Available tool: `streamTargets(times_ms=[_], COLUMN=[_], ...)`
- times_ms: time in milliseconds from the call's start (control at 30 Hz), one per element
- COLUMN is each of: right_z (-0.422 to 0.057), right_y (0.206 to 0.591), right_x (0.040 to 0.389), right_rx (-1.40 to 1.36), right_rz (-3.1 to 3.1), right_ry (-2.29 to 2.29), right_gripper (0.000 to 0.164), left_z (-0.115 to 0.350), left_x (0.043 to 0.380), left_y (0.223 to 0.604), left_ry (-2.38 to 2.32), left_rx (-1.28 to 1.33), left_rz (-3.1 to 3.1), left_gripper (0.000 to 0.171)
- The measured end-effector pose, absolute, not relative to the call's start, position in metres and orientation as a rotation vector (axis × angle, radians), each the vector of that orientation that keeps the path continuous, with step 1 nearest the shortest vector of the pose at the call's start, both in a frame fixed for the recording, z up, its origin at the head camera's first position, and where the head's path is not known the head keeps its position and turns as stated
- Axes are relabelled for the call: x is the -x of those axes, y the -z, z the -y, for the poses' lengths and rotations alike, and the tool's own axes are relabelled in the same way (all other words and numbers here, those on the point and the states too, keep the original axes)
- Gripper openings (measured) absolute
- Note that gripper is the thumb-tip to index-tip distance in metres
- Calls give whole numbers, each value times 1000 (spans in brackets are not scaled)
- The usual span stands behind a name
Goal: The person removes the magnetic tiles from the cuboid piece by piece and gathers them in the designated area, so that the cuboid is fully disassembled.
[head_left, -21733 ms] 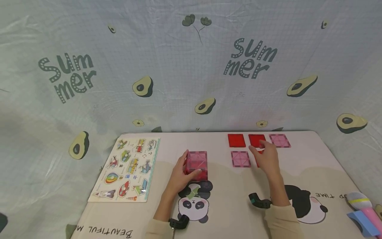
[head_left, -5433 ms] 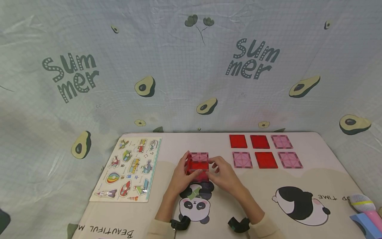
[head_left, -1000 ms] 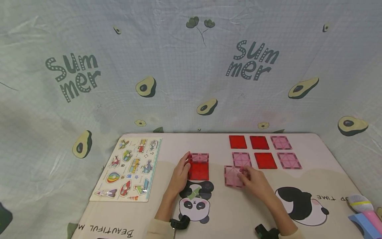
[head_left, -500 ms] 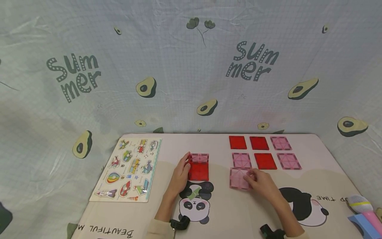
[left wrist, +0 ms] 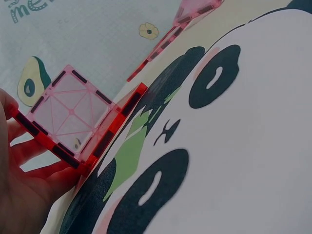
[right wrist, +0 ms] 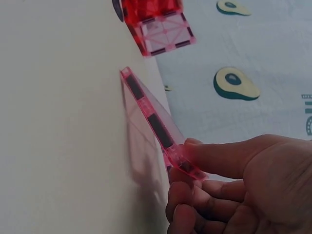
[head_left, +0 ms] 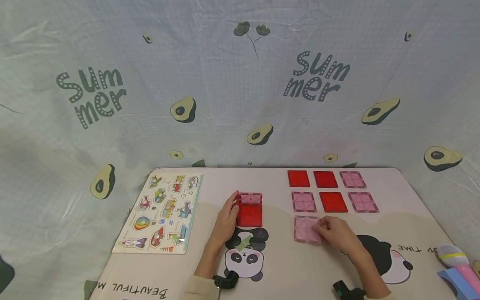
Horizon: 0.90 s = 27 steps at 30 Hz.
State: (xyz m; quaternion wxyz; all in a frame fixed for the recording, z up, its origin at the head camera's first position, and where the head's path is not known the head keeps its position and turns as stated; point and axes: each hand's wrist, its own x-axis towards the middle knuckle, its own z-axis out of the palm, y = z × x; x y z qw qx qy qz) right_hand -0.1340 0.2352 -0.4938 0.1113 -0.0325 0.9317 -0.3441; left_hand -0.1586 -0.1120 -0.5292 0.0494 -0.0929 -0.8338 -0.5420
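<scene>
My left hand (head_left: 225, 220) holds the left side of a small open box of magnetic tiles. It has a red floor tile (head_left: 250, 215), a pink tile (head_left: 250, 198) upright at the back, and a red side tile (left wrist: 51, 141) between my fingers and the box's inside. In the right wrist view, my right hand (right wrist: 214, 185) pinches the edge of a pink square magnetic tile (head_left: 306, 229) between thumb and fingers. That tile is tilted, its shadow showing on the table below. In the head view it lies nearer to me than the two rows of tiles.
Behind the held tile lie two rows: red tiles (head_left: 298, 178) and pink tiles (head_left: 363, 202). A sticker-style picture board (head_left: 159, 212) is at the table's left. A toy microphone (head_left: 459, 260) and a blue arch block (head_left: 455, 283) sit at the right edge. A printed curtain (head_left: 210, 83) stands behind the table.
Over the last second my right hand has carried the pink tile right and slightly nearer me. Earlier that hand was at the box; my left hand stays there. A pink tile has joined the second row.
</scene>
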Motion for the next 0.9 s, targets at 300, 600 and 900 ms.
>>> streamTargets(times_ms=[300,600,900], right_z=[-236,-233,-231], right_y=[495,498,498], right_x=[134,133,134], right_rx=[47,-10,-28], right_rz=[-2759,-2760,-2764], right_ry=[1001,974,963], right_gripper=[29,28,27], left_z=[112,112,112], left_x=[159,159,159], left_y=[530,530,530], left_ry=[1642,1638,1648], left_rx=[274,270,274], left_rz=[2545,2549,2543], left_gripper=[54,54,54])
